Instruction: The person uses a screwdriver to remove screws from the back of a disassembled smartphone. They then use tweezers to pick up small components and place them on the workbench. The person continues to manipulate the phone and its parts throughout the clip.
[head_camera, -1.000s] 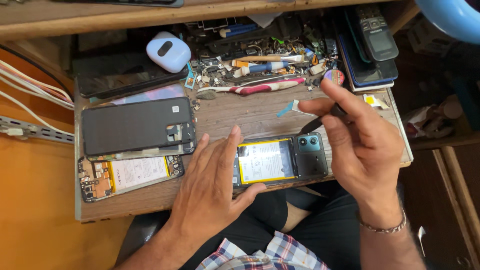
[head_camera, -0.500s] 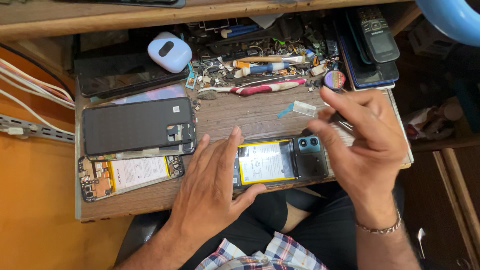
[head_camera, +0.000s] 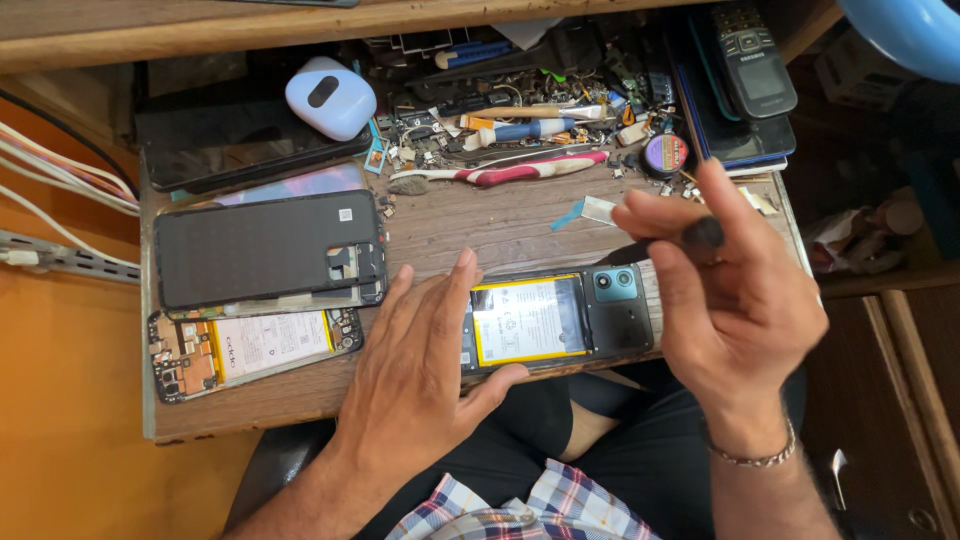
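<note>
Seen from above, a person's left hand (head_camera: 425, 365) lies flat, fingers spread, on a worn wooden drawer board (head_camera: 480, 215), its thumb pressed against the near edge of an opened phone (head_camera: 555, 320) with its yellow-framed battery exposed. Just above the phone's camera end, the right hand (head_camera: 735, 300) pinches a slim black tool (head_camera: 665, 242) between thumb and fingers. To the left lie a black back cover (head_camera: 265, 250) and a second opened phone (head_camera: 245, 350); screwdrivers and small parts (head_camera: 520, 135) crowd the far edge.
</note>
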